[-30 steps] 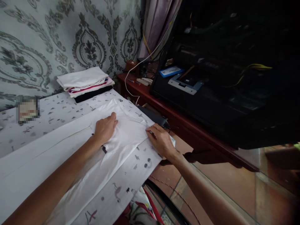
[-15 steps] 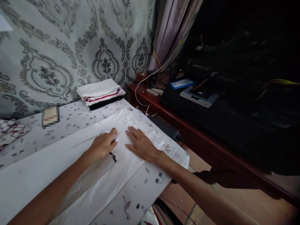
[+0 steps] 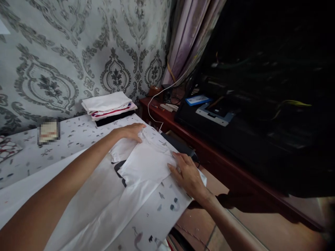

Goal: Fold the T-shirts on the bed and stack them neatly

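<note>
A white garment (image 3: 147, 161) with thin, slightly see-through fabric lies along the patterned table cover (image 3: 167, 200), its far end turned over in a fold. Part of a dark print (image 3: 120, 170) shows beside that fold. At the fold's far left corner, my left hand (image 3: 132, 132) is closed on the fabric, fingertips pointing right. My right hand (image 3: 187, 172) grips the fold's right edge, thumb on the near side and fingers bent over the far side. The fabric between both hands is fairly flat with small creases along the far edge.
A stack of folded clothes (image 3: 108, 106) sits by the wall. A blurred-out small item (image 3: 48, 131) and a red-and-white patterned cloth (image 3: 9, 148) are at the left. Along the right stands a dark red wooden cabinet (image 3: 167, 115) with a large black device (image 3: 251, 132) and a white cable (image 3: 149, 108).
My left hand moved away to the far corner, and my right hand moved right and nearer. The garment's end now forms a broad fold partly covering the dark print.
</note>
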The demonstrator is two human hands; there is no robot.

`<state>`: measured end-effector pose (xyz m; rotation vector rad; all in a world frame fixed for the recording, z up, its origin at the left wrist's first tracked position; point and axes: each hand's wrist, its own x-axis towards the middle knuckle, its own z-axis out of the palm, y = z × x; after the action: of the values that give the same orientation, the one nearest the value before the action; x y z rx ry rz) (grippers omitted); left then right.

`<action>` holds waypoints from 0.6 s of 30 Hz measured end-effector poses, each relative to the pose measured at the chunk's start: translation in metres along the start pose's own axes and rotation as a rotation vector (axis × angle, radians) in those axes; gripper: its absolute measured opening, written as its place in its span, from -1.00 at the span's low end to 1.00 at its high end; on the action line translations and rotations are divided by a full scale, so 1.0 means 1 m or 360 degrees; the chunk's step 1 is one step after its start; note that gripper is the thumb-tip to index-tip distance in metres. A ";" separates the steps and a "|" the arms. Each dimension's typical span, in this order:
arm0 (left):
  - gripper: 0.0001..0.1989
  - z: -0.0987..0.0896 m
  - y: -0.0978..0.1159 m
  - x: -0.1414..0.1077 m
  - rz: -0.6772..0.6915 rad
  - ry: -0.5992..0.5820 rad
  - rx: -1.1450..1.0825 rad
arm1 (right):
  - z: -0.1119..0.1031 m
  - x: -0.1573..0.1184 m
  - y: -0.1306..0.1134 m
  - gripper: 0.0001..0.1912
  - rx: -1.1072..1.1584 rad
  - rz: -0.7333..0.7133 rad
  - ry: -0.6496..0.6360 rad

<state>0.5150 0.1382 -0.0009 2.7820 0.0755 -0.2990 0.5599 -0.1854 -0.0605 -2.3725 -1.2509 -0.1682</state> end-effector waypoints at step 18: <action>-0.41 -0.025 0.021 0.034 -0.0044 -0.0545 0.0234 | -0.019 0.023 -0.012 -0.75 0.0088 0.0439 -0.0398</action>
<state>0.5551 0.1279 0.0219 2.8289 0.0087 -0.8118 0.5657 -0.1706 -0.0320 -2.5442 -1.0003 0.2526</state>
